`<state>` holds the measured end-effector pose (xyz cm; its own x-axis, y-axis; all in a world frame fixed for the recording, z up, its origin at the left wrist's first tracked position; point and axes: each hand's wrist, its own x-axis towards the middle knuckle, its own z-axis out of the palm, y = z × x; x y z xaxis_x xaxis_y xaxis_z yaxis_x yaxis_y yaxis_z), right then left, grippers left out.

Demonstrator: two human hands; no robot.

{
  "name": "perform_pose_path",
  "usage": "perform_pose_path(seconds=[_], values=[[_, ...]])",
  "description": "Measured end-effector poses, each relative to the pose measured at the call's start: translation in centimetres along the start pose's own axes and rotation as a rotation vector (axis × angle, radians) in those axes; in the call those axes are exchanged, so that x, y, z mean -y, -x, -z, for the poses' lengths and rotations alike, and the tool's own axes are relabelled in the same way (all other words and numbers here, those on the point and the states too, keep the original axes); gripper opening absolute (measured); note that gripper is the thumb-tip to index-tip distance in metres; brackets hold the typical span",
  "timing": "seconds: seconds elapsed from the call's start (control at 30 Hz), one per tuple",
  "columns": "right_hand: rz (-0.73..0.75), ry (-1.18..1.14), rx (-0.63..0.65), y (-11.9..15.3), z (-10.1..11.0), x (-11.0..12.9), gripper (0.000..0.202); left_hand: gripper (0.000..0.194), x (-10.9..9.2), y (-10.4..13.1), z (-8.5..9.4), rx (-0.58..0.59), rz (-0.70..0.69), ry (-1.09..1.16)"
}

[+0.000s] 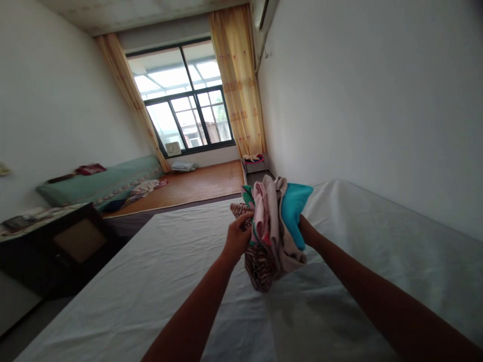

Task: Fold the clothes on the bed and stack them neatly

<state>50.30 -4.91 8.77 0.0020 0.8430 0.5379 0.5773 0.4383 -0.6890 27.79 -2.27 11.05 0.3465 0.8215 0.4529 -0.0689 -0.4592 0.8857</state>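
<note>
A bundle of folded clothes (273, 226) is held between my two hands above the bed with a pale sheet (169, 281). It is made up of a brown patterned cloth (260, 266), pink and green cloth, a beige cloth (277, 231) and a bright blue cloth (296, 206). On the bundle's left side, my left hand (239, 234) is closed on the patterned cloth with bent fingers. At the right side my right hand (306, 230) presses against the blue cloth; its fingers are hidden behind the bundle.
Behind the bed is a low platform with a brown mat (204, 183), with crumpled clothes (145, 188) on it. A dark cabinet (49, 256) stands at the left. A small stool (254, 161) is by the curtain. The white wall (370, 110) runs along the right.
</note>
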Motion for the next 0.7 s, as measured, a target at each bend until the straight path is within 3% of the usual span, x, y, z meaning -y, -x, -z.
perform_pose_path(seconds=[0.1, 0.2, 0.3, 0.37, 0.43, 0.5, 0.57, 0.63, 0.7], values=[[0.076, 0.002, -0.007, -2.8, -1.6, 3.2, 0.015, 0.031, -2.3, 1.3, 7.3, -0.166, 0.038, -0.072], [0.107, -0.061, -0.179, -6.2, -0.5, 6.2, 0.020, 0.039, -3.6, 3.3, 15.5, -0.444, 0.096, -0.155], [0.086, -0.230, -0.314, -9.1, 0.7, 7.8, 0.027, 0.046, -3.0, 6.5, 22.9, -0.646, 0.113, -0.254], [0.081, -0.248, -0.344, -10.2, -0.1, 8.2, 0.030, 0.046, -1.4, 9.0, 26.6, -0.724, 0.129, -0.353], [0.074, -0.121, -0.239, -10.8, -2.4, 8.3, 0.030, 0.044, 0.6, 11.4, 29.2, -0.758, 0.169, -0.437], [0.061, 0.036, 0.018, -11.5, -5.7, 8.9, 0.029, 0.042, 2.7, 13.5, 30.7, -0.726, 0.219, -0.483], [0.053, 0.036, 0.231, -12.6, -9.1, 10.3, 0.028, 0.039, 4.3, 15.1, 31.6, -0.647, 0.264, -0.508], [0.068, -0.156, 0.199, -14.3, -11.8, 12.7, 0.029, 0.038, 5.3, 16.0, 31.9, -0.576, 0.290, -0.525], [0.147, -0.394, 0.000, -16.3, -13.8, 15.9, 0.031, 0.039, 5.9, 16.5, 32.0, -0.539, 0.299, -0.543]])
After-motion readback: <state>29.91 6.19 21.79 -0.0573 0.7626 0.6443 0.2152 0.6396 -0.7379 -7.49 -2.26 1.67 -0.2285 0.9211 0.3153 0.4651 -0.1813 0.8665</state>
